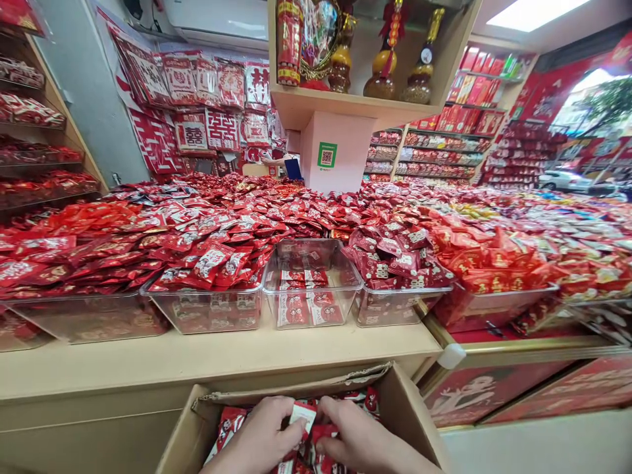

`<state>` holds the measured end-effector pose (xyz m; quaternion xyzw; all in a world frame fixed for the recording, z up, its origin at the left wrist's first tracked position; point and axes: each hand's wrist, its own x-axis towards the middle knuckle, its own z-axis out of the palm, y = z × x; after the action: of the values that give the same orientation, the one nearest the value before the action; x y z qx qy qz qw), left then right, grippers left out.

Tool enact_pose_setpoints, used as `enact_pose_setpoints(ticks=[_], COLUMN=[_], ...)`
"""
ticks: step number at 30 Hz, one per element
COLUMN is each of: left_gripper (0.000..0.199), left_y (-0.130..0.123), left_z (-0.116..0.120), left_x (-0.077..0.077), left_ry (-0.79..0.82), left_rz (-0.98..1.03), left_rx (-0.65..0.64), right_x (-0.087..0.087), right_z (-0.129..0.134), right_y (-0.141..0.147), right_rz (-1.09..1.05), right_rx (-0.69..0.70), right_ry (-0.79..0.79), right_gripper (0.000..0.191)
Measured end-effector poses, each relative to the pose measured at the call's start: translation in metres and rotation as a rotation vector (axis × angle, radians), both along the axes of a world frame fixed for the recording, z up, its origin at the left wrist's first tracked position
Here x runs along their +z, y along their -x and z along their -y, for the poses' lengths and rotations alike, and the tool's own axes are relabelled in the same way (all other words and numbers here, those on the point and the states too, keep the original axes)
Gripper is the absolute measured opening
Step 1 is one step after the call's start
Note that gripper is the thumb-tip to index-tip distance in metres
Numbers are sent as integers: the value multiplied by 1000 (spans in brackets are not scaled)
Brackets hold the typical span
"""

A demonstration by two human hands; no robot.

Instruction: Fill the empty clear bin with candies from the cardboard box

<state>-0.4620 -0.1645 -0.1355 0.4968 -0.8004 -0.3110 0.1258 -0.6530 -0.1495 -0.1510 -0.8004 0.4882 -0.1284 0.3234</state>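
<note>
My left hand (pixel 266 431) is inside the cardboard box (pixel 415 421), its thumb and fingers closed on a small red and white packet (pixel 303 415). Beside it, my right hand (pixel 348 428) reaches into the same box with curled fingers, close to that packet and over a red packet (pixel 324 436); whether it grips anything is unclear. More red packets (pixel 230 424) lie around both hands. On the counter beyond the box, a clear plastic bin (pixel 311 293) holds rows of red and white packets in its lower part.
Clear bins heaped with red packets (pixel 212 260) and maroon packets (pixel 395 253) flank the lower-filled one. The beige counter edge (pixel 222 359) runs behind the box. A pink pillar (pixel 338 141) carries a shelf of bottles above.
</note>
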Motion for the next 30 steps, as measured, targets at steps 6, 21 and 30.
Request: enact_pose_setpoints(ticks=[6, 21, 30], left_gripper=[21, 23, 34], left_y=[12, 18, 22], left_z=[-8, -6, -5], left_x=[5, 23, 20], left_ry=[-224, -408, -550], left_rz=[-384, -821, -904], left_rx=[78, 411, 438], right_x=[10, 14, 1], right_z=[7, 4, 4], right_y=[2, -2, 3], right_rz=[294, 904, 883], right_rx=[-154, -429, -506], right_ry=[70, -174, 195], right_gripper=[10, 29, 10])
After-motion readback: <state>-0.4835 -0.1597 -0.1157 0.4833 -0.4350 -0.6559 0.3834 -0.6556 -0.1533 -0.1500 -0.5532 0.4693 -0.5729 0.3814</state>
